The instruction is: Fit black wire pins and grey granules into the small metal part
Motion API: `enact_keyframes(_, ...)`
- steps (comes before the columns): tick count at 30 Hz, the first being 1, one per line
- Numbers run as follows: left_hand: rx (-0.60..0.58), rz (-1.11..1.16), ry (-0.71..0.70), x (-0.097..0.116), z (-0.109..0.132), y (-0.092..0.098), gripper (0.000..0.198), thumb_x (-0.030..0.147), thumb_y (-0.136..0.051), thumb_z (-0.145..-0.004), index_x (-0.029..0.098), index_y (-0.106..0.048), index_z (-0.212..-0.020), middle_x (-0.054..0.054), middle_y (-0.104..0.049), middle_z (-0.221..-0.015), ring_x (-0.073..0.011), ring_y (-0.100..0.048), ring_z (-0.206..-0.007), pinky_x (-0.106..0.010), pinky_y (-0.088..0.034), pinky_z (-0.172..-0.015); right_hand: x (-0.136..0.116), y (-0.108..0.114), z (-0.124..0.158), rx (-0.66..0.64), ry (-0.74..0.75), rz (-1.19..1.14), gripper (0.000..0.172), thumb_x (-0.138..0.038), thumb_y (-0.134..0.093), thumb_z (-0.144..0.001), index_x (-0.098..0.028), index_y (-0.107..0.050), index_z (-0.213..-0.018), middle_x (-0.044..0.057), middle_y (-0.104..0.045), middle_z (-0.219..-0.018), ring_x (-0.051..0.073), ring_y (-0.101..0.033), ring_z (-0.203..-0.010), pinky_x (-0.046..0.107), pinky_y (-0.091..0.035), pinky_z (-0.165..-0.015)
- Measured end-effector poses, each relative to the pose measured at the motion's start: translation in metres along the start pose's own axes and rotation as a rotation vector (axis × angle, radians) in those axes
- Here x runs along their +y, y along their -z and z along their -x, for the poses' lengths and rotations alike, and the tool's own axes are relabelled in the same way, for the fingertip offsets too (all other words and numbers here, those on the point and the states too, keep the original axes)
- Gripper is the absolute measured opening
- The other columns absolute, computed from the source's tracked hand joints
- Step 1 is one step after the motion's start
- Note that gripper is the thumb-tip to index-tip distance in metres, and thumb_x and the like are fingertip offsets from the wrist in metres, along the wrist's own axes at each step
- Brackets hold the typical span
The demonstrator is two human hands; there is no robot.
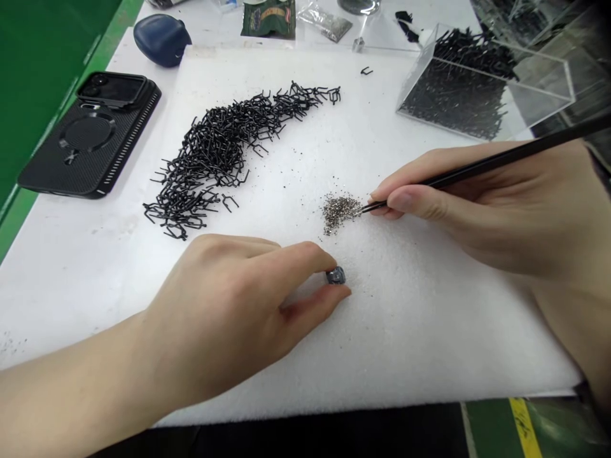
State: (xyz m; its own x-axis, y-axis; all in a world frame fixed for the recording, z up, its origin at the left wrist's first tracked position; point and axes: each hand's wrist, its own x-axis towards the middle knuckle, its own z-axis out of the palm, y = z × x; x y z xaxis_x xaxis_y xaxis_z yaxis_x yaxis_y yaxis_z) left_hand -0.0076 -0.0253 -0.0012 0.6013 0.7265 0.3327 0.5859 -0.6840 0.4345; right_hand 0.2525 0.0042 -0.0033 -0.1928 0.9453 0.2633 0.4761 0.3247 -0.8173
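Observation:
Between the thumb and forefinger of my left hand [243,299] is a small dark, shiny rounded piece [337,275], held low over the white foam sheet [429,331]. My right hand [482,197] is closed around black tweezers [477,166]. Their two fine tips reach the right edge of a little heap of tiny metallic bits [340,211]; whether a bit is between the tips is too small to tell. Farther back on the foam spreads a long pile of black forked pieces [219,143].
A clear box [534,102] of black pieces stands at the back right. On the left lie a black phone [90,133] and a dark blue rounded case [162,39]. A green packet [268,19] and a clear bag [329,22] are at the back.

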Motion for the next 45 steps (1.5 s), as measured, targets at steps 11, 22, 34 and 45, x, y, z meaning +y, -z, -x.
enact_keyframes(11, 0.006, 0.02, 0.009, 0.0, 0.0, -0.003, 0.01, 0.026, -0.074, -0.095, 0.019, -0.079, -0.091, 0.009, -0.048, -0.047, -0.011, -0.047, -0.04, -0.032, -0.039, -0.043, 0.001, 0.001, -0.002, -0.001, -0.006, 0.03, 0.003, -0.029, -0.089, -0.086, -0.03, -0.087, -0.085, 0.0, -0.084, -0.083, 0.023, -0.078, -0.078, 0.037, -0.062, -0.064)
enact_keyframes(22, 0.027, 0.012, -0.03, -0.001, 0.0, -0.004, 0.01, 0.025, -0.076, -0.096, 0.018, -0.08, -0.091, 0.008, -0.058, -0.052, -0.0105, -0.053, -0.044, -0.032, -0.04, -0.044, -0.008, -0.001, 0.006, -0.013, 0.053, -0.115, 0.003, -0.03, -0.086, -0.09, -0.03, -0.087, -0.087, 0.001, -0.083, -0.079, 0.024, -0.079, -0.074, 0.038, -0.066, -0.064)
enact_keyframes(34, 0.02, 0.024, -0.04, -0.002, 0.001, -0.004, 0.009, 0.024, -0.082, -0.091, 0.015, -0.081, -0.089, 0.008, -0.058, -0.053, -0.0092, -0.053, -0.045, -0.03, -0.04, -0.042, -0.01, -0.006, 0.009, -0.313, 0.165, -0.285, 0.023, -0.004, -0.079, -0.087, -0.024, -0.084, -0.097, 0.002, -0.083, -0.09, 0.022, -0.08, -0.084, 0.035, -0.065, -0.068)
enact_keyframes(45, 0.021, 0.025, -0.026, 0.002, 0.002, -0.004, 0.011, 0.026, -0.083, -0.09, 0.015, -0.081, -0.091, 0.008, -0.058, -0.053, -0.0099, -0.052, -0.044, -0.032, -0.04, -0.042, -0.006, -0.006, 0.011, -0.334, 0.136, -0.33, 0.028, -0.002, -0.078, -0.086, -0.025, -0.084, -0.101, 0.003, -0.082, -0.094, 0.024, -0.079, -0.088, 0.036, -0.065, -0.069)
